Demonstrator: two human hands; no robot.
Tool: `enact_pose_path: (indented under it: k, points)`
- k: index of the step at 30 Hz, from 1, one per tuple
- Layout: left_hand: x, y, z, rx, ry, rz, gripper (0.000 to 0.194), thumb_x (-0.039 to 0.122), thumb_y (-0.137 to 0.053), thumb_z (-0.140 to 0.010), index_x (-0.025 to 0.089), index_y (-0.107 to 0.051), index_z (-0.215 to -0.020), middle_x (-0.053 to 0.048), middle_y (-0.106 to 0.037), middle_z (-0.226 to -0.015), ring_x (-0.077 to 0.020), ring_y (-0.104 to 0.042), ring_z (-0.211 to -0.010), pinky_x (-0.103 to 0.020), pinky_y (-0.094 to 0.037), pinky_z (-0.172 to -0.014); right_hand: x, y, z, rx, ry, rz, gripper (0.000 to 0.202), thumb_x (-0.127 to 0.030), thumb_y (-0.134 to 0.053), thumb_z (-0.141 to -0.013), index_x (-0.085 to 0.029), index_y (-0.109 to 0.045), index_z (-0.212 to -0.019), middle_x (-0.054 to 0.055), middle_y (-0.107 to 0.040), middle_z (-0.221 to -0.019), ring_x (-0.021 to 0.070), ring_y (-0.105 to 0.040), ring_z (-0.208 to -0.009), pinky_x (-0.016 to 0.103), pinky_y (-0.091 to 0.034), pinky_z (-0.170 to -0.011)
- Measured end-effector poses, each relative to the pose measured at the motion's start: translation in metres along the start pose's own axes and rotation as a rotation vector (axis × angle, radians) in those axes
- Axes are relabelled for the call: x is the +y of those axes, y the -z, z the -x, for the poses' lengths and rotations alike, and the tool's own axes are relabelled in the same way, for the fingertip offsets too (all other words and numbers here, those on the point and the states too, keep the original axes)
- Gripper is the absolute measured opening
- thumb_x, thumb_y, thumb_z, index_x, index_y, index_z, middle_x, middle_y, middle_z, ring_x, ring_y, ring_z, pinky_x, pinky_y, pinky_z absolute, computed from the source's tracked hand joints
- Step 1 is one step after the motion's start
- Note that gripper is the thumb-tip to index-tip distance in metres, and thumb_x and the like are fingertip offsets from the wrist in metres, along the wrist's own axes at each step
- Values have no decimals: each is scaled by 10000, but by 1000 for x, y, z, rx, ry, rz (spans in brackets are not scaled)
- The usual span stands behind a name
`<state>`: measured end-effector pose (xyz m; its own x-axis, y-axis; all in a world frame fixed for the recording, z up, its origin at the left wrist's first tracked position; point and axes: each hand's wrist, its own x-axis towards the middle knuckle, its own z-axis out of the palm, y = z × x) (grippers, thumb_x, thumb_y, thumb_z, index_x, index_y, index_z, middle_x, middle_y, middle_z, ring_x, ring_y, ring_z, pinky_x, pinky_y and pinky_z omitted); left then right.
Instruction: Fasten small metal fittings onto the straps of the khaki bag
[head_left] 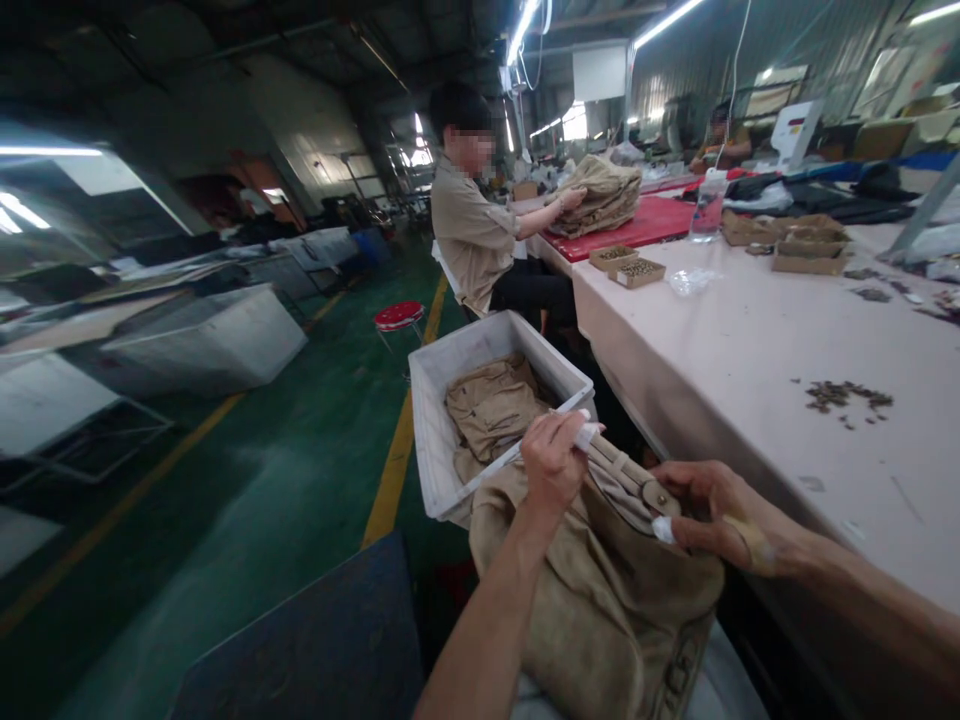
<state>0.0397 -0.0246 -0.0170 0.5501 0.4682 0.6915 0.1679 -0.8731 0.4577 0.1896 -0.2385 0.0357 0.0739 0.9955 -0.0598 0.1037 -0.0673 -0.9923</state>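
Hands first: we see the left hand [553,462] closed on the upper edge of a tan garment [600,600], fingertips wrapped in white tape, and the right hand [720,515] pinching the same garment at a strap with a metal button [660,497] — thumb also taped. The garment hangs bunched beneath both hands, close in front of the person. Just beyond the left hand stands a white plastic crate [450,420] with more folded tan garments inside. To the right of the right hand runs the pale pink bench [750,340], with a scatter of small dark pieces [844,397] on it and small cardboard trays [628,266] farther off. Well beyond — a seated co-worker [480,235] handles another tan bundle [600,195].
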Motion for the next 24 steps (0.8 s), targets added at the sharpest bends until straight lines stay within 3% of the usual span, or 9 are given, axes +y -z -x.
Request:
enact_pose_path:
  k: [3,6,10,12,14,17,20,22,24]
  points:
    - [-18,-3,-21,9,114,39,251,276,-714,-902,191,-736,-1137,-125,-763,-1161,-283,-684,-1125,-420,-483,-1012,-11,-1,7,-15,-3,6,320,-344,-761,-768,-168,-735,-1035,29,-705,-784,200,-636,-718,270,-508,-616]
    - [-34,-1,-36,-20,208,78,209,314,-653,-952,159,-729,-1071,-124,-771,-1073,-240,-713,-983,-362,-528,-913,-13,2,12,-17,2,57,215,-318,-737,-784,-171,-715,-939,17,-685,-752,170,-600,-666,256,-473,-592]
    - [-24,13,-42,-47,221,3,194,349,-595,-992,182,-694,-996,-76,-743,-892,-216,-684,-806,-326,-516,-799,2,3,8,-11,-38,166,185,-346,-718,-822,-176,-660,-865,0,-635,-690,138,-536,-588,239,-411,-518]
    - [-5,18,-41,-81,181,-53,177,335,-617,-975,190,-673,-1059,-94,-735,-944,-249,-675,-869,-358,-500,-849,11,1,3,98,-20,244,231,-342,-733,-817,-187,-664,-974,1,-648,-728,148,-555,-608,245,-440,-533]
    - [14,18,-40,-143,113,-108,231,305,-619,-961,185,-644,-1157,-133,-725,-1042,-287,-664,-944,-403,-479,-918,17,-1,-2,255,60,313,477,-325,-752,-803,-202,-628,-1247,12,-683,-799,174,-601,-658,264,-493,-582]
    - [23,14,-37,-259,81,-47,387,228,-681,-875,187,-612,-1253,-126,-713,-1063,-297,-654,-973,-419,-460,-970,17,-1,-1,419,208,384,635,-385,-706,-868,-192,-551,-1453,44,-703,-833,170,-591,-606,269,-484,-539]
    - [3,10,-32,-293,205,129,433,121,-717,-751,194,-660,-1174,-57,-714,-931,-248,-659,-894,-352,-489,-886,11,10,6,536,263,404,528,-472,-636,-935,-177,-651,-1373,89,-738,-951,167,-620,-628,260,-500,-539]
    - [-18,9,-25,-285,280,184,276,134,-707,-764,166,-699,-1038,-45,-714,-862,-216,-662,-818,-309,-501,-786,11,24,8,605,246,397,534,-510,-644,-927,-178,-676,-1344,104,-752,-1059,183,-659,-684,259,-529,-570]
    - [-32,10,-15,-289,321,221,152,208,-717,-810,136,-718,-944,-52,-724,-832,-202,-665,-772,-288,-500,-722,14,41,7,644,214,386,548,-540,-661,-908,-166,-698,-1307,103,-762,-1011,168,-640,-620,253,-511,-526]
